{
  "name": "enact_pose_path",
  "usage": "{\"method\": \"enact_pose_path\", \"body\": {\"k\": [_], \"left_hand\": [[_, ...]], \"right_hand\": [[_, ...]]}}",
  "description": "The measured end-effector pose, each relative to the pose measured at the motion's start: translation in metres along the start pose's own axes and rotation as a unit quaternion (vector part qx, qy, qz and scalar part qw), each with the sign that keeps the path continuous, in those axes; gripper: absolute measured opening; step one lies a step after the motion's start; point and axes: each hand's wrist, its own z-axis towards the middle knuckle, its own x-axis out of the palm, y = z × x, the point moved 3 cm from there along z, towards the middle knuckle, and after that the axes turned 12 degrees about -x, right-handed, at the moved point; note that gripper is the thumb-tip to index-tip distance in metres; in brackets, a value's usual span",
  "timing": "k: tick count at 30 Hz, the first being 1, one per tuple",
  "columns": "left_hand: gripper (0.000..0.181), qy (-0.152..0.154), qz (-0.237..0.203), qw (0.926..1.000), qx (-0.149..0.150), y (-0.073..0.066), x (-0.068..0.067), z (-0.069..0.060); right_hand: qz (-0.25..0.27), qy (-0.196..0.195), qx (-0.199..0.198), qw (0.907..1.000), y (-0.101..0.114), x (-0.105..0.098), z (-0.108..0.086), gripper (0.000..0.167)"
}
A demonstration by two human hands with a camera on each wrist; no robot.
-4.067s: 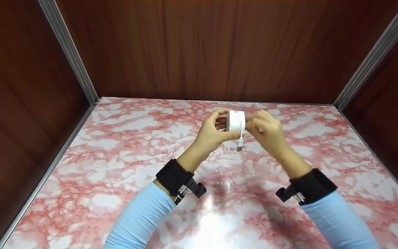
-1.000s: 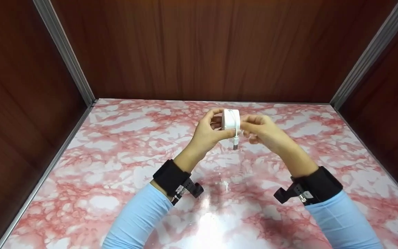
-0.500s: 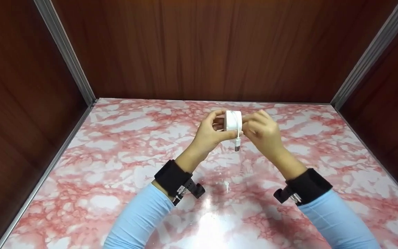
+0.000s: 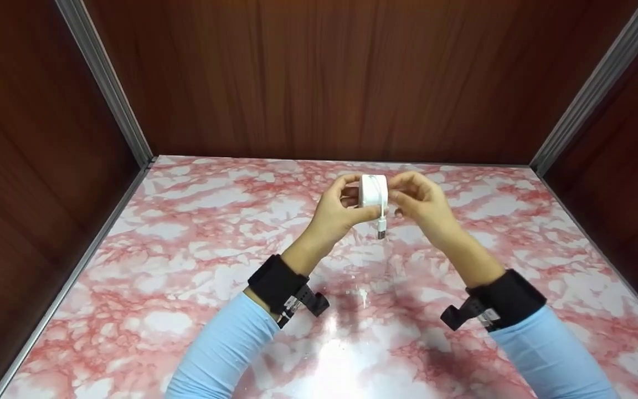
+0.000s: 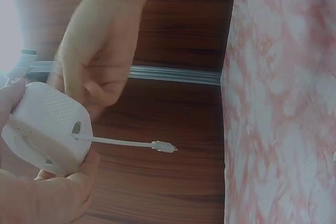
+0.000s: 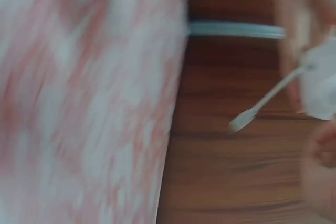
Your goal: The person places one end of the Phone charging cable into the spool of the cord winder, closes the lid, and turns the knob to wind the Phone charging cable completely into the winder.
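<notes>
My left hand [image 4: 331, 215] grips a white rounded box [image 4: 371, 189], thumb in front and fingers behind, held up above the tabletop. A short white USB cable [image 4: 381, 213] runs across the box's face, and its metal-tipped plug hangs down. The left wrist view shows the cable coming out of a small hole in the box [image 5: 50, 116], beside a dotted panel. Thumb and forefinger of my right hand [image 4: 424, 206] come together at the box's right face, seemingly pinching it there; the exact contact is hidden. The right wrist view is blurred, with the box partly cut off.
Underneath is a red-and-white marbled tabletop [image 4: 197, 255]. Dark wood panels [image 4: 319, 83] enclose it at the back and both sides, with grey metal posts [image 4: 111, 88] in the corners. Black straps with small cameras sit on both wrists.
The right hand has swivelled back and forth at the box's right face, its knuckles turning up and then down again. The left hand and box have shifted only slightly.
</notes>
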Motion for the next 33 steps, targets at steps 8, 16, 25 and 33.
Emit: {"method": "enact_pose_path", "body": {"k": [8,16,25,33], "left_hand": [[0.067,0.004,0.008,1.0,-0.001,-0.002,0.0,-0.001],[0.068,0.002,0.015,0.9999,-0.005,-0.001,-0.001,-0.001],[0.066,0.003,0.011,0.9999,-0.001,-0.001,-0.002,-0.002],[0.068,0.003,0.01,0.9999,-0.003,0.0,-0.001,-0.002]], "right_hand": [[0.086,0.024,0.258,0.9619,0.015,0.009,-0.003,0.013],[-0.042,0.077,0.203,0.9753,0.017,0.005,0.002,0.011],[-0.229,0.016,-0.134,0.9642,0.01,0.005,0.002,0.01],[-0.317,-0.029,-0.572,0.7562,-0.002,0.008,-0.002,0.022]]}}
